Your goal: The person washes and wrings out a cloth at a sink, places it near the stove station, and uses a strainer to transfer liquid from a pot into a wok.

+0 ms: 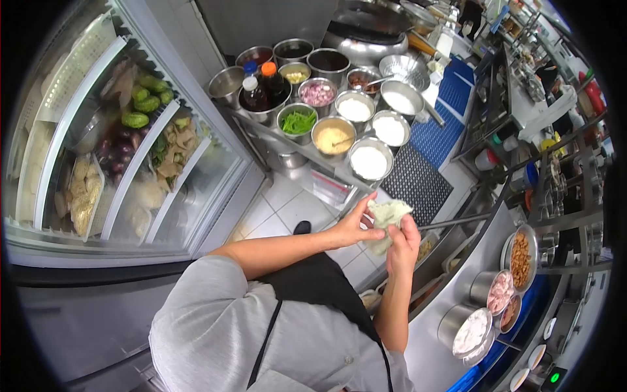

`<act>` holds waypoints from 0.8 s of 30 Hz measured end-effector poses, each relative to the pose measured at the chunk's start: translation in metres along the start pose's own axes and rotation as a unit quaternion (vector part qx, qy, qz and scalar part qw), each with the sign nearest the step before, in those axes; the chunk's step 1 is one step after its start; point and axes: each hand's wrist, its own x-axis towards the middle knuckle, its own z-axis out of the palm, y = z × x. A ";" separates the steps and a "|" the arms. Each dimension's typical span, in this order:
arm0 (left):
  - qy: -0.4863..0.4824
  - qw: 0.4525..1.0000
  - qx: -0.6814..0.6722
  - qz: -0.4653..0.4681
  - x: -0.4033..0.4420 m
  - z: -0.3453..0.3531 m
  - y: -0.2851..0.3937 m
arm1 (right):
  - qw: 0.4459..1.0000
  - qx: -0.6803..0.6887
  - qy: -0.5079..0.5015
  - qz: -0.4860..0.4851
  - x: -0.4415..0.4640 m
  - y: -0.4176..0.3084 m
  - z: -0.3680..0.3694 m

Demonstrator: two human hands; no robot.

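Both hands are raised together in front of my body and hold a crumpled pale green cloth (388, 212). My left hand (356, 227) grips its left side, thumb toward the middle. On the right side, my right hand (404, 243) pinches it between thumb and fingers. Part of the cloth hangs below the hands, partly covered by the fingers. Just beyond the hands stands a metal bowl of white powder (369, 162), with a bowl of yellowish grains (334, 135) and a bowl of chopped greens (297, 121) farther left.
A glass-fronted fridge (196, 222) with vegetables stands left. A wok (366, 32) is at the far end. On the right, a steel counter (434, 313) bears a pot of white food (471, 332), a pot of pink meat (500, 292) and a bowl of nuts (520, 259).
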 end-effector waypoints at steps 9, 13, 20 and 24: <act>-0.077 0.980 0.126 0.131 0.035 -0.019 0.033 | 0.985 -0.145 0.083 -0.043 0.000 -0.024 -0.030; -0.098 0.992 -0.061 0.042 0.039 -0.020 0.055 | 0.987 -0.083 0.140 -0.006 0.000 -0.019 -0.044; -0.113 0.981 0.141 0.077 0.055 -0.006 0.075 | 0.957 -0.233 0.174 -0.005 0.000 0.025 -0.081; -0.248 0.900 0.326 0.151 0.057 0.034 0.085 | 0.946 -0.296 0.111 -0.064 0.006 0.097 -0.123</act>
